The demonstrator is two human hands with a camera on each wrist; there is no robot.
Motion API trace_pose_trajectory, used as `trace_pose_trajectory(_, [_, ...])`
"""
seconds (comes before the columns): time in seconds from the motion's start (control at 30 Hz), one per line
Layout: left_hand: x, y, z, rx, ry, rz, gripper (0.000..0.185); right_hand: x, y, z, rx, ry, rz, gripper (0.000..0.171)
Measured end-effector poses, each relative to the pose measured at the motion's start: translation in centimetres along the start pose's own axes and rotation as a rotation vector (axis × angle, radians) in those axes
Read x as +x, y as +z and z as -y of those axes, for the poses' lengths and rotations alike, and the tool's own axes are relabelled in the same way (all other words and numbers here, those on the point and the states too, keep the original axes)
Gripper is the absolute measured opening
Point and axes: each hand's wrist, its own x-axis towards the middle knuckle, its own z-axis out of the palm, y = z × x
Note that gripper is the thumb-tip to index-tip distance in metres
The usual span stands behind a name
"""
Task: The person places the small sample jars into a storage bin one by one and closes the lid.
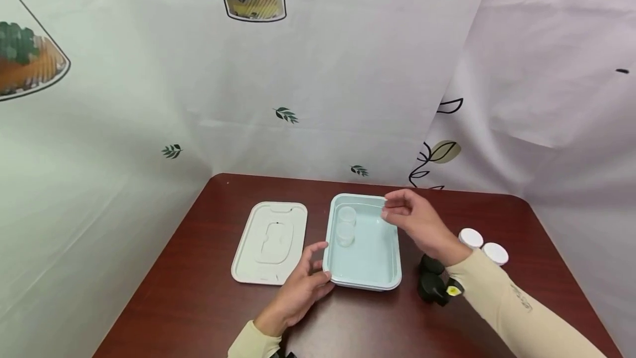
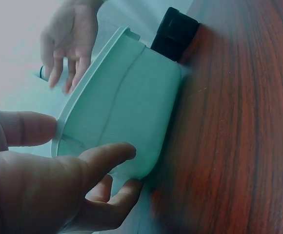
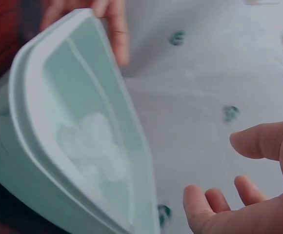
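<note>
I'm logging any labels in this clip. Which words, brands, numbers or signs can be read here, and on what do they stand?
None can be read.
Right sleeve: a small dark mark, too small to read.
Lid: raised shapes only, no letters to be made out.
Box, white caps and black object: no text shows.
Backdrop: printed plants and leaves only.

The right hand [image 1: 419, 222] hides the light blue tray's [image 1: 365, 283] far right corner; the black object [image 1: 431, 283] sits partly behind the wrist.
</note>
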Motion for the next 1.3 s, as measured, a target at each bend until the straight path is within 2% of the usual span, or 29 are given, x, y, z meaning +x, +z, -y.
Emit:
trace_pose_trajectory(0.17, [0.1,-0.1,-0.1,0.006,0.003,0.003,0.067,-1.8,-2.9,0.5,0.006,-0.021,-0.050,0.048])
trace_pose_trajectory(0.27, [0.1,-0.2,-0.3,0.006,0.007,0.001,0.067,-2.7,-4.4,0.3,0.018,-0.037,-0.050,0.044])
trace_pose_trajectory(0.47, [0.2,-0.4,-0.7,0.018,0.010,0.003,0.066,-5.1,-7.6,-2.3,0.244,-0.073,-0.035,0.028])
trace_pose_trajectory(0.53, [0.2,-0.4,-0.8,0.021,0.007,0.008,0.066,-6.0,-8.8,-3.7,0.335,-0.083,-0.037,0.028])
trace_pose_trajectory(0.67, [0.3,-0.3,-0.8,0.016,0.011,0.012,0.066,-7.8,-10.9,-6.3,0.405,-0.085,-0.060,0.035])
trace_pose_trajectory(0.83, [0.4,-0.2,-0.7,0.008,0.013,0.016,0.066,-9.8,-12.2,-9.0,0.337,-0.040,-0.140,0.035])
trace_pose_trajectory(1.07, [0.6,-0.1,-0.2,0.006,0.004,0.020,0.066,-11.3,-11.9,-11.3,0.193,0.028,-0.295,0.033])
trace_pose_trajectory(1.3, [0.8,-0.1,0.2,0.008,-0.012,0.014,0.067,-11.9,-11.4,-13.0,0.124,0.092,-0.318,0.036])
